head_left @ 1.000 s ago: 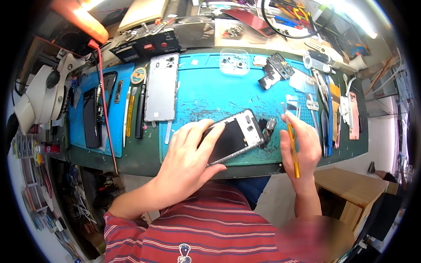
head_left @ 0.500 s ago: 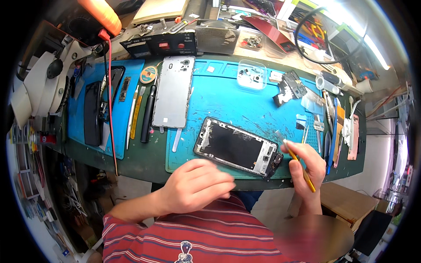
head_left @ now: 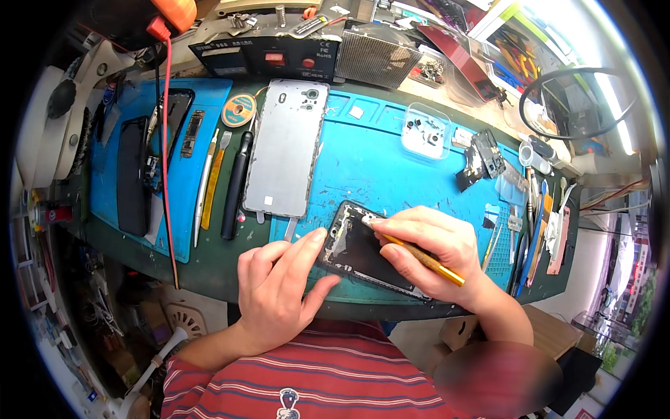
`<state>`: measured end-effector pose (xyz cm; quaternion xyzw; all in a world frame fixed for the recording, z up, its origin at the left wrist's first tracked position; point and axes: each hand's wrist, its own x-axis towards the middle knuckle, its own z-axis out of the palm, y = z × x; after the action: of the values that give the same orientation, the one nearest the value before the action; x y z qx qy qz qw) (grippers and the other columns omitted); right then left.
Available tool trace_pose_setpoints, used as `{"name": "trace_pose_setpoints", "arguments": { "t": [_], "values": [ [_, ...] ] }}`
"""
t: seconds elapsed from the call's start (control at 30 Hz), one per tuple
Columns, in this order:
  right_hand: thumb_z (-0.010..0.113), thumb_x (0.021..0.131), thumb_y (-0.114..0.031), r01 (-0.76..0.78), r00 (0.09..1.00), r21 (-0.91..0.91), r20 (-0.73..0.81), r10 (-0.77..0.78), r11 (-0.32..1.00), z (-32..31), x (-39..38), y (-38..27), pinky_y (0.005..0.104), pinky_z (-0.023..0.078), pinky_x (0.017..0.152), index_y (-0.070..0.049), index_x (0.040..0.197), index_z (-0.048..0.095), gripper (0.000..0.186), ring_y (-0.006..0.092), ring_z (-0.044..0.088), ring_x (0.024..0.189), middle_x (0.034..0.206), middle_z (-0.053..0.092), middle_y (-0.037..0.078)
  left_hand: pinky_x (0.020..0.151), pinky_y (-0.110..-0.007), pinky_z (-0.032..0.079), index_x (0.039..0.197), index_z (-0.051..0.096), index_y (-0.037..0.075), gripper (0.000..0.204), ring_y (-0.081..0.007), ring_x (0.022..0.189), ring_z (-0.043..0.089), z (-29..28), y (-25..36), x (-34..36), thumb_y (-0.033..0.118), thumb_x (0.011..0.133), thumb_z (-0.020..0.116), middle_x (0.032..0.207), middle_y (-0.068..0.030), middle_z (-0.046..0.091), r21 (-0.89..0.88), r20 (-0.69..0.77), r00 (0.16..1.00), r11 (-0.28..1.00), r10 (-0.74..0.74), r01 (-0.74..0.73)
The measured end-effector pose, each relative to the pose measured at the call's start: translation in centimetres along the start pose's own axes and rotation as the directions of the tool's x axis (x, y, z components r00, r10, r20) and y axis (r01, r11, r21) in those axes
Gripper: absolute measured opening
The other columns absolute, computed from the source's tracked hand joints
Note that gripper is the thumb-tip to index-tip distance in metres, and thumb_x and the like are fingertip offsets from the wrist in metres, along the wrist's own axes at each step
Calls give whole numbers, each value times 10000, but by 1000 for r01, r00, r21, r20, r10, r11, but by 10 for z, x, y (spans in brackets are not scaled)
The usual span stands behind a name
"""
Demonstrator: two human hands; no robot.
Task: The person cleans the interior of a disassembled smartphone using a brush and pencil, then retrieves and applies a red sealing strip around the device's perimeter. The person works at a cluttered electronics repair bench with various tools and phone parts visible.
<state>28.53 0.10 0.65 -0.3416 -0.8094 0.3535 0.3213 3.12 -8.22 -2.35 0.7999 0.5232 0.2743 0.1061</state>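
Note:
An opened phone frame (head_left: pixel 363 250) lies at a slant on the blue mat in front of me, its dark inside facing up and pale strips along its edges. My right hand (head_left: pixel 433 251) grips a yellow-handled scraper (head_left: pixel 441 268) like a pen above the frame. The scraper's tip is by the frame's upper edge; my fingers partly hide it, and the hand covers the frame's right part. At the frame's left end, my left hand (head_left: pixel 283 286) is open, fingers stretched and thumb apart. Its fingertips are at the frame's edge; whether they press on it I cannot tell.
A silver phone back cover (head_left: pixel 285 153) lies on the blue mat (head_left: pixel 370 167), left of a clear box of small parts (head_left: pixel 426 133). Dark phone pieces (head_left: pixel 481 159) sit farther right. A red cable (head_left: pixel 167 174) hangs at left, near a black pen-shaped tool (head_left: pixel 237 185) and solder spool (head_left: pixel 239 109).
My right hand has moved left with the scraper, from beside the frame to over it. My left hand has opened and come up to the frame's left end. The whole view has shifted.

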Motion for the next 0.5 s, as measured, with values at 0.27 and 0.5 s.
{"name": "trace_pose_setpoints", "arguments": {
  "t": [0.27,0.5],
  "values": [
    [792,880,-4,34,999,-112,-28,-37,993,12,-2,6,366,614,728,39,1161,755,286,293,774,845,1015,791,166,916,-382,405,1404,652,12,665,-200,1050,610,0,0,-1,303,846,865,1364,-21,737,48,11,1000,999,11,-11],
    [838,847,-17,77,993,-209,-70,-94,975,20,-1,4,375,587,660,0,1158,753,323,292,748,792,962,764,143,911,-370,404,1403,646,10,673,-192,1044,610,0,0,-1,307,842,870,1373,-18,734,45,12,1000,999,8,-9]
  ]
}}
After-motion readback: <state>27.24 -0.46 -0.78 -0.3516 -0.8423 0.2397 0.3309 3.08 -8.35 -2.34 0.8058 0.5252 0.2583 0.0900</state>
